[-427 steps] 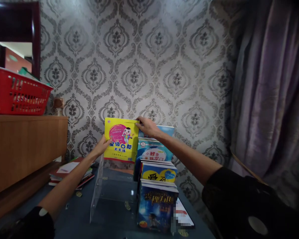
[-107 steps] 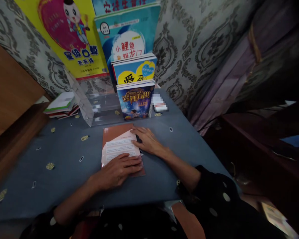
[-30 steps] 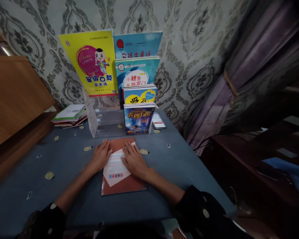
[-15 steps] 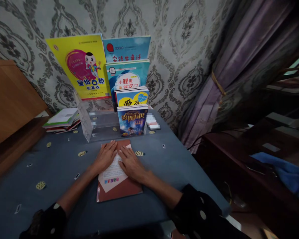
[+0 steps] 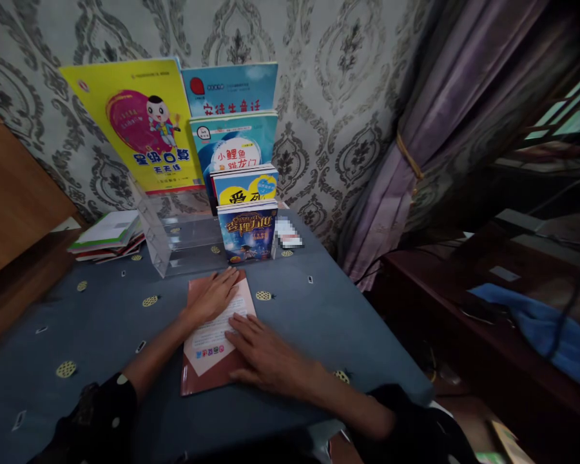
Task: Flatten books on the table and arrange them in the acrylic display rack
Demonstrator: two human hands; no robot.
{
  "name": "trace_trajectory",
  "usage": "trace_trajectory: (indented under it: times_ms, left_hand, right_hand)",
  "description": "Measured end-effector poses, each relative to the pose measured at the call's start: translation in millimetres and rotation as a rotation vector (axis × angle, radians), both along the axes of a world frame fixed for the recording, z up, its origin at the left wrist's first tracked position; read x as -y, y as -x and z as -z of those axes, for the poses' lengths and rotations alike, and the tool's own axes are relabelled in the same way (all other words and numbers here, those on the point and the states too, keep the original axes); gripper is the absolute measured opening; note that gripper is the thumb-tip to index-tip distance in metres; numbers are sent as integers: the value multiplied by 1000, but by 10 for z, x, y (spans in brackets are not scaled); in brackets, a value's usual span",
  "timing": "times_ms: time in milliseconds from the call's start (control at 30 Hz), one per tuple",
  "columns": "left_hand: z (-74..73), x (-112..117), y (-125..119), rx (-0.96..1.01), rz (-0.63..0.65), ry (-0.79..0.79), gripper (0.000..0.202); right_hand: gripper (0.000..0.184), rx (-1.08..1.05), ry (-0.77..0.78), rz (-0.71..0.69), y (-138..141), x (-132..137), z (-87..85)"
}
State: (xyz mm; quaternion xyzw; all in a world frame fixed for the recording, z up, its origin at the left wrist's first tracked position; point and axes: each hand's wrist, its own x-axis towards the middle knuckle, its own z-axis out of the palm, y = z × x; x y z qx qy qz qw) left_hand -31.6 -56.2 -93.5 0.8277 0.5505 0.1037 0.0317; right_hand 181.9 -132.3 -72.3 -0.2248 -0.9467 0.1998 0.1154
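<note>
A brown book [image 5: 198, 377] with a white printed panel lies flat on the blue tablecloth [image 5: 101, 328] in front of me. My left hand [image 5: 212, 298] rests flat on its upper half, fingers stretched out. My right hand [image 5: 263, 354] lies flat on its lower right edge, fingers spread. Behind the book stands a clear acrylic stepped rack [image 5: 174, 238]. The rack's right column holds a dark blue book [image 5: 246, 232], a yellow-and-blue book [image 5: 244, 187] and two light blue ones [image 5: 232, 138]. A large yellow book [image 5: 135, 129] leans at the rack's top left.
A pile of flat books [image 5: 107, 233] lies at the table's far left beside a wooden cabinet [image 5: 14, 200]. Patterned wallpaper is behind the rack. A purple curtain [image 5: 439, 129] hangs at the right, with a dark low unit and blue cloth [image 5: 536, 328] below it.
My right hand has slid down from the book's top to its lower right edge. My left hand has moved right onto the book's upper middle. The view has shifted slightly rightward.
</note>
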Motion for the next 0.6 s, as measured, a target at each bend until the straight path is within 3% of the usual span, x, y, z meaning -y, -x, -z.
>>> trace_trajectory:
  times_ms: [100, 300, 600]
  left_hand:
    - [-35, -26, -36, -8, 39, 30, 50]
    - [-100, -16, -68, 15, 107, 28, 49]
    - [-114, 92, -94, 36, 193, 14, 47]
  right_hand:
    - [64, 0, 2, -43, -113, 108, 22]
    - [25, -211, -130, -22, -258, 221, 174]
    - [14, -257, -237, 105, -375, 348, 158]
